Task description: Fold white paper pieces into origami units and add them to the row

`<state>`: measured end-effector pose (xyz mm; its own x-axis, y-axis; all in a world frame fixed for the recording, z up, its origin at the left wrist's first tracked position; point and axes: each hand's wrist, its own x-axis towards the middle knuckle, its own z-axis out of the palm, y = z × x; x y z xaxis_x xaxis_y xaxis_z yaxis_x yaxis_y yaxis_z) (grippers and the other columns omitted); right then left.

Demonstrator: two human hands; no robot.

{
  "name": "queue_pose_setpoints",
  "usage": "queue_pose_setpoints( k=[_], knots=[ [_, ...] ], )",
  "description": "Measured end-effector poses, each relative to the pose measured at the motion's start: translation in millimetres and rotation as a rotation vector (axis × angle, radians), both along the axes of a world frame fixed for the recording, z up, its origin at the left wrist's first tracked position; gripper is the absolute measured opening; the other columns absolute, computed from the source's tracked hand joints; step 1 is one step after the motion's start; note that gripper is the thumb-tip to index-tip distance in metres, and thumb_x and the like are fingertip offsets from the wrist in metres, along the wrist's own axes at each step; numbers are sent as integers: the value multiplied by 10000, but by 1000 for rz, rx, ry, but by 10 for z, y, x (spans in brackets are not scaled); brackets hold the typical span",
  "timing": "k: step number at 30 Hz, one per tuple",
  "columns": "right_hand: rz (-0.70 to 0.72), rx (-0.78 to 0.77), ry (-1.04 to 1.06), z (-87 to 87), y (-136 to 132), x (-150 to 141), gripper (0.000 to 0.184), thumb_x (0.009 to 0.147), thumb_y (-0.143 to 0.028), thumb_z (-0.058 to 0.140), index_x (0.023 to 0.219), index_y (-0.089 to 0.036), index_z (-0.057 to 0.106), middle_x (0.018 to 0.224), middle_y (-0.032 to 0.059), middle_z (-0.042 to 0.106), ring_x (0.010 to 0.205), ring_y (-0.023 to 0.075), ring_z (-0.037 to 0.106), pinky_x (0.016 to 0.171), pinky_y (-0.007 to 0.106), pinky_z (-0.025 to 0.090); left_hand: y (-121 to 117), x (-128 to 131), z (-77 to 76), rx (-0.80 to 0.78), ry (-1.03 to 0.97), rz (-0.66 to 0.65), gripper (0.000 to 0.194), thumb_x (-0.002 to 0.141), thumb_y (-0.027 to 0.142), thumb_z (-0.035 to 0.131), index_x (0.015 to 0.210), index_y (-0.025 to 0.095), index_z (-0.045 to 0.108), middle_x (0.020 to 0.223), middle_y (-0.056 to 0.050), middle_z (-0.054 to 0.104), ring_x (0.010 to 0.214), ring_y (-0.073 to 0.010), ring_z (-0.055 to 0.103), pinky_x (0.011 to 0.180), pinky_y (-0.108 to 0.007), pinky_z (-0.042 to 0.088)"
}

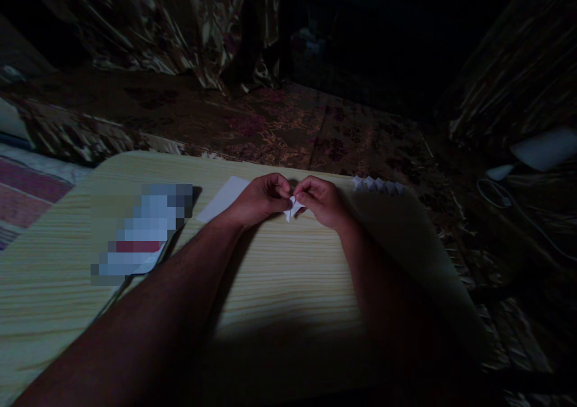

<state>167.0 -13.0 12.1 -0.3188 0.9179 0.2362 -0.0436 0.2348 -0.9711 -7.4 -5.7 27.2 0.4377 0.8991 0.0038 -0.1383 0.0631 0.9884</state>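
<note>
Between my two hands, above the far part of the wooden table, is a small folded piece of white paper (294, 207) with pointed corners. My left hand (262, 199) pinches it from the left with thumb and fingers. From the right, my right hand (321, 200) grips it, fingertips almost meeting those of the left. A flat sheet of white paper (224, 199) lies left of my left hand, partly behind the wrist. Several small folded white paper pieces (377, 185) stand in a row to the right of my right hand.
The light wood-grain table (288, 287) has rounded corners. On its left lies a device with a pixelated screen (148, 232) and a cable. Beyond is a surface with patterned cloth (270, 118). A white object (544, 149) and a white cable (493, 193) are at the right.
</note>
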Motion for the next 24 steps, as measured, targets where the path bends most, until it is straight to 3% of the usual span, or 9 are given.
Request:
queue_pose_setpoints(
  k=[24],
  knots=[
    [0, -12, -86, 3, 1, -7, 208, 775, -376, 631, 797, -184, 555, 752, -9, 586, 689, 107, 565, 597, 233, 499, 33, -18, -63, 45, 78, -6, 333, 549, 161, 752, 806, 152, 540, 670, 20, 623, 565, -89, 564, 555, -211, 444]
  ],
)
